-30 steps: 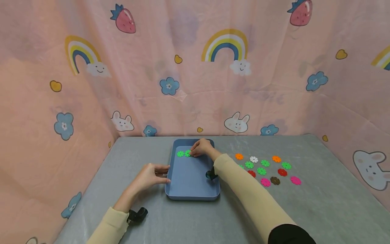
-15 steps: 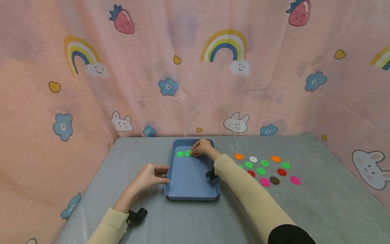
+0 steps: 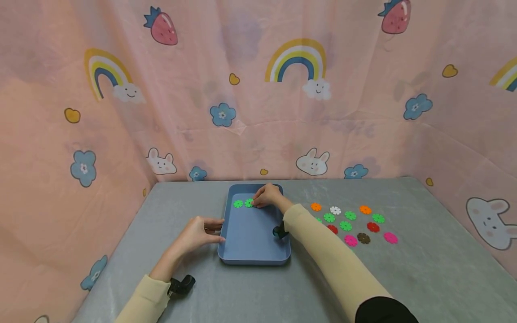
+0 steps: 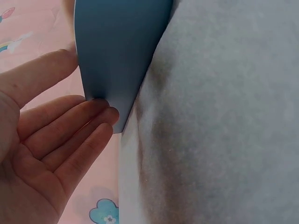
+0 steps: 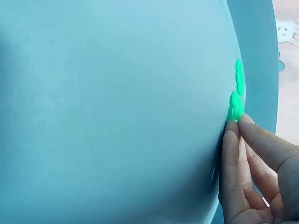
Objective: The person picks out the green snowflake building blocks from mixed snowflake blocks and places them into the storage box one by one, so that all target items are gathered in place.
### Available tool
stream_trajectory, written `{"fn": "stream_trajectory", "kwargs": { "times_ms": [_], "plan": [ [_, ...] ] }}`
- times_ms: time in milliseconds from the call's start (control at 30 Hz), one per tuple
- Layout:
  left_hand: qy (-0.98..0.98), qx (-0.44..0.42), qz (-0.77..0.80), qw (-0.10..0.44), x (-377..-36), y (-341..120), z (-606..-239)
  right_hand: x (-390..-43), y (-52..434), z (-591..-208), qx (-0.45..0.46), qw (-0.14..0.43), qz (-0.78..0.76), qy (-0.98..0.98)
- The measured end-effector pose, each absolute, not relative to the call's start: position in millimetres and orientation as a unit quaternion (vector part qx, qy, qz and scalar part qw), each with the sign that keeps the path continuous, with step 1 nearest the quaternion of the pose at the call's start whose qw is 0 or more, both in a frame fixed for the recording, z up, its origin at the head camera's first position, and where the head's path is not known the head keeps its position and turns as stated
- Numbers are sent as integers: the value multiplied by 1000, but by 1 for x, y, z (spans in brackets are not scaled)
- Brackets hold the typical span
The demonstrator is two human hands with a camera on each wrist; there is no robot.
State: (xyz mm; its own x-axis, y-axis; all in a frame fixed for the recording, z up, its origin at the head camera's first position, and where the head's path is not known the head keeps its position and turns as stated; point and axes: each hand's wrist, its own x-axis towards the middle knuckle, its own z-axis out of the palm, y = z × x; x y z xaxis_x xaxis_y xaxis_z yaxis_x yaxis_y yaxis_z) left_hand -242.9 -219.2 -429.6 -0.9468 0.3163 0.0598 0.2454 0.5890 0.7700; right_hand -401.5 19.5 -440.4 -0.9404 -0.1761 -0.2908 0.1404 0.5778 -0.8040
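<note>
Inside the blue tray point(image 3: 253, 237), near its far end, my right hand point(image 3: 268, 196) pinches a green flower-shaped disc point(image 3: 248, 203) between thumb and fingertips. A second green flower-shaped disc point(image 3: 238, 203) lies just left of it on the tray floor. The right wrist view has the pinched disc point(image 5: 235, 107) slightly tilted, close to the other one. At the tray's left side my left hand point(image 3: 202, 231) rests its extended fingers and thumb against the wall. Those fingers point(image 4: 79, 119) touch the outside of the tray in the left wrist view.
Right of the tray, several loose flower-shaped discs lie spread on the grey table, among them an orange disc point(image 3: 316, 206), a white disc point(image 3: 335, 210), a brown disc point(image 3: 363, 238) and a pink disc point(image 3: 390, 237). My right sleeve point(image 3: 331, 251) covers part of that area. A pink patterned curtain point(image 3: 258, 143) surrounds the table.
Both hands stay in place; the right keeps pinching the green disc and the left stays at the tray's side. The head view shifts very slightly.
</note>
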Motion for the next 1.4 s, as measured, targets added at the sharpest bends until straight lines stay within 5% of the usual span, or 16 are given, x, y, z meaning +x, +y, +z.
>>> {"fn": "stream_trajectory", "kwargs": {
  "times_ms": [1167, 1400],
  "plan": [
    [891, 161, 422, 43, -243, -217, -429, -393, 25, -435, -27, 164, -447, 879],
    [889, 159, 427, 45, -243, -219, -430, -382, 30, -418, -97, 155, -426, 886]
  ]
}}
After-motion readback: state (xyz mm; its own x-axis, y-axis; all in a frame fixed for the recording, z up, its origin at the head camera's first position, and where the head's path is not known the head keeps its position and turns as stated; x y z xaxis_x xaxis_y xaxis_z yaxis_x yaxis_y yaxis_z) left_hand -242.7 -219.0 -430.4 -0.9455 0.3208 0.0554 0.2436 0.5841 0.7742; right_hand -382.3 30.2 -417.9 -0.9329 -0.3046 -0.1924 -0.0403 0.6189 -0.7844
